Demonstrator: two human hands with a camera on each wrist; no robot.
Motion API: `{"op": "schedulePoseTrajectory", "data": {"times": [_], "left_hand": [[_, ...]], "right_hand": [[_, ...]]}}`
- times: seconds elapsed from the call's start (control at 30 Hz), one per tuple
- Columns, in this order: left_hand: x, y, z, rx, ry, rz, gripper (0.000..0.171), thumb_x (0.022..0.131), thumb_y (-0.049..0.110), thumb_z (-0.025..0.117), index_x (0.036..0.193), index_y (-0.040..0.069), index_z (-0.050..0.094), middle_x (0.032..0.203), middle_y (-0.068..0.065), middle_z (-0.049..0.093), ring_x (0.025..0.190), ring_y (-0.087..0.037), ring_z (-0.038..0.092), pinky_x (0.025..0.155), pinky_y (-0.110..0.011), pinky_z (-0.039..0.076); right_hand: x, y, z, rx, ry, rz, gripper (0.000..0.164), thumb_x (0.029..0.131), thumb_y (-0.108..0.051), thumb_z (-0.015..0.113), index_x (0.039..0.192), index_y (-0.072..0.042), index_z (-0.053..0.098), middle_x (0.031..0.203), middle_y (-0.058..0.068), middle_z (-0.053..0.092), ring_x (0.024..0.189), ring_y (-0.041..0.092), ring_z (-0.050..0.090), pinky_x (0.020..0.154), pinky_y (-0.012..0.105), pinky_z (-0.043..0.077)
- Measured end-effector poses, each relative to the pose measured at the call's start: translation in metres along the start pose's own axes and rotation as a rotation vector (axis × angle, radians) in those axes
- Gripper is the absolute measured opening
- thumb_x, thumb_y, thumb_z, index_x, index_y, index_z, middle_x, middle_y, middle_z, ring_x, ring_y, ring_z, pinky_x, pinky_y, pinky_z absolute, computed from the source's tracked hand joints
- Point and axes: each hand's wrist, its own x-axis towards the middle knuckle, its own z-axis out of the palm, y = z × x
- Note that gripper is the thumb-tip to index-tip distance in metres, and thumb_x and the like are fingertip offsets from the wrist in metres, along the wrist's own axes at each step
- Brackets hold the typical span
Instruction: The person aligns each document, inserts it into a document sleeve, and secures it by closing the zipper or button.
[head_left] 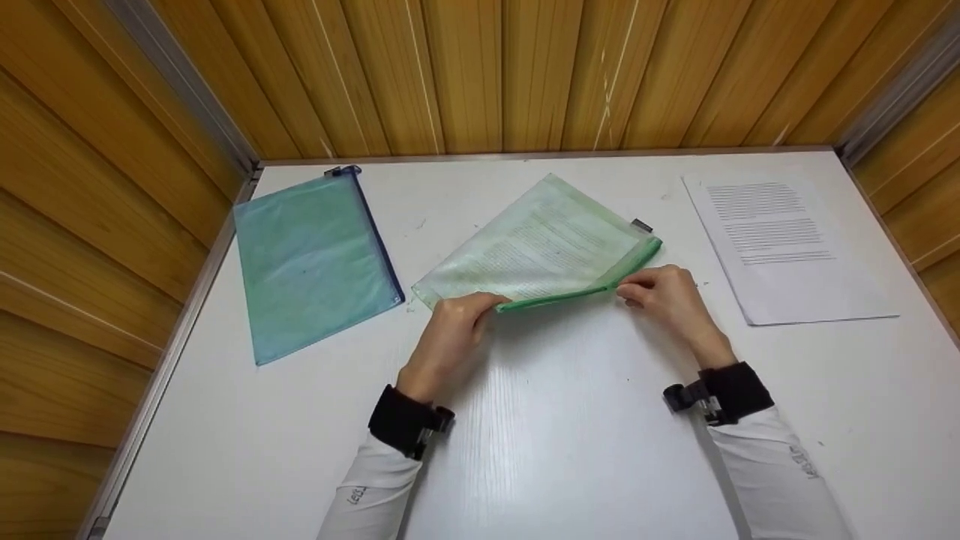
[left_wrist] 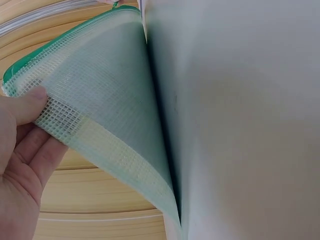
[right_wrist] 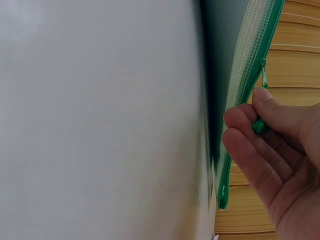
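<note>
A translucent green zipper pouch point(head_left: 536, 232) lies at the middle of the table with a printed sheet showing through it. Its green zipper edge point(head_left: 559, 300) faces the person and is lifted off the table. My left hand point(head_left: 454, 326) pinches the mesh corner at the left end of that edge, thumb on top and fingers beneath. Between thumb and fingers, my right hand point(right_wrist: 280, 145) holds the green zipper pull point(right_wrist: 259, 125), whose slider point(right_wrist: 263, 65) sits partway along the zipper.
A blue-green zipper pouch point(head_left: 315, 262) with a dark blue zipper lies at the left of the white table point(head_left: 570, 450). Printed paper sheets point(head_left: 787, 255) lie at the right. Wood-patterned panels point(head_left: 465, 75) stand behind and at both sides.
</note>
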Motion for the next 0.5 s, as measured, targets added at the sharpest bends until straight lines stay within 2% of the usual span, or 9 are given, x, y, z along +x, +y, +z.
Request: {"op": "schedulePoseTrajectory", "data": {"times": [0.13,0.33,0.5], "left_hand": [[-0.002,-0.003,-0.003,-0.005,0.006,-0.014,0.026,0.093,-0.006,0.059,0.109,0.009,0.075,0.105,-0.004,0.077,0.101,-0.013,0.073,0.084,-0.025,0.059],[-0.006,-0.009,-0.008,-0.052,0.012,-0.026,0.024,0.098,-0.001,0.055,0.108,0.009,0.074,0.107,-0.002,0.076,0.103,-0.011,0.071,0.087,-0.025,0.058],[-0.01,-0.013,-0.013,-0.039,0.016,-0.041,0.022,0.098,-0.001,0.055,0.107,0.008,0.074,0.106,-0.004,0.076,0.105,-0.013,0.072,0.089,-0.027,0.058]], "right_hand": [[0.0,0.003,-0.005,-0.026,0.008,0.01,0.017,0.088,-0.012,0.074,0.097,0.002,0.077,0.088,0.02,0.076,0.069,0.006,0.069,0.06,0.012,0.051],[-0.002,0.011,-0.013,-0.05,0.032,0.03,0.017,0.088,-0.013,0.075,0.095,0.002,0.078,0.088,0.019,0.076,0.069,0.008,0.069,0.059,0.011,0.049],[-0.005,0.017,-0.019,-0.095,0.045,0.043,0.017,0.087,-0.015,0.076,0.095,0.0,0.078,0.089,0.018,0.077,0.07,0.005,0.064,0.061,0.011,0.048]]}}
